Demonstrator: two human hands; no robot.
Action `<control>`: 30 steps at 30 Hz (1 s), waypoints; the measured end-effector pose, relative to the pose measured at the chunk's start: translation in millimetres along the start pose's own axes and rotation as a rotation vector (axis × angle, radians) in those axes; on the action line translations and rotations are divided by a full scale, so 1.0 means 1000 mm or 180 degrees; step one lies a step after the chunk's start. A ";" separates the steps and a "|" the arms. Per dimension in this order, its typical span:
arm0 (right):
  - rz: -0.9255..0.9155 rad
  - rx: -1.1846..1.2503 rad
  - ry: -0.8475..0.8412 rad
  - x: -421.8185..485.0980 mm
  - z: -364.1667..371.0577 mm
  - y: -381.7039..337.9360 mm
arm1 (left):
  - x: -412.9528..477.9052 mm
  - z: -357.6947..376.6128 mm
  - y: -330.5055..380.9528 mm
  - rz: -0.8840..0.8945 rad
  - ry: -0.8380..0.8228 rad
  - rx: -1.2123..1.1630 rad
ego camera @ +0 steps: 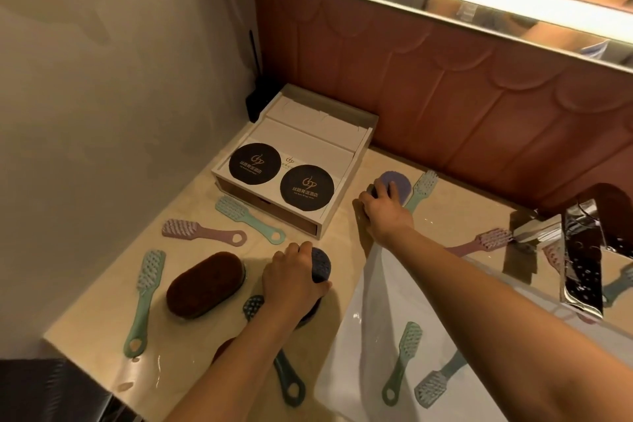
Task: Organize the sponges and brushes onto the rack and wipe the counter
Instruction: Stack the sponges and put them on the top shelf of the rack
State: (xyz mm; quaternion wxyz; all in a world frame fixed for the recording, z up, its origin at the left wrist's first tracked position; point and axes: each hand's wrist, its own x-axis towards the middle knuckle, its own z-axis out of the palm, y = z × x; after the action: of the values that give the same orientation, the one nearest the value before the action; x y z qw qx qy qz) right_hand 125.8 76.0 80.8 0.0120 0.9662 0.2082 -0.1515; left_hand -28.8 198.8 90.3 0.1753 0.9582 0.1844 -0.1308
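Observation:
My left hand [293, 279] grips a dark blue-grey sponge [321, 264] on the beige counter [191, 260]. My right hand [382, 212] grips a purple sponge [397, 183] near the back wall. A brown oval sponge [205, 284] lies left of my left hand. Several handled brushes lie about: a pink one [202, 231], a mint one [248, 217], a green one [145, 298], a dark teal one [281, 370] partly under my left arm, and a mint one [423, 190] behind the purple sponge.
A white box rack [346, 161] with two black round coasters [306, 187] stands at the back. The white sink basin [363, 336] holds a green brush [404, 360] and a teal brush [438, 378]. A chrome faucet [579, 257] rises at right, with a pink brush [479, 243] by it.

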 end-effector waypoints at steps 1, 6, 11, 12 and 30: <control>0.0009 0.0031 0.0130 -0.002 0.000 0.002 | 0.000 0.001 0.000 0.0006 0.0028 -0.0006; 0.0020 0.0549 0.0738 -0.025 -0.013 0.016 | 0.000 0.004 -0.002 0.0034 0.0162 -0.0100; 0.0197 0.1620 0.1205 -0.062 -0.025 0.025 | 0.002 0.007 -0.002 -0.0056 0.0113 -0.0008; 0.0277 0.1880 0.1243 -0.071 -0.027 0.028 | 0.002 0.006 -0.001 -0.0098 0.0069 -0.0054; 0.1388 0.4809 0.1247 -0.233 -0.004 0.091 | -0.061 -0.003 0.077 -0.0285 -0.0350 -0.3396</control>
State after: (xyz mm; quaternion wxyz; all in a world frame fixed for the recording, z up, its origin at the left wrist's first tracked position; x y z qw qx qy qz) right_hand -38.5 -99.6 150.0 -0.6512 0.7413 -0.1451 -0.0735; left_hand -52.6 114.5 134.1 0.6414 0.7190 0.2565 -0.0763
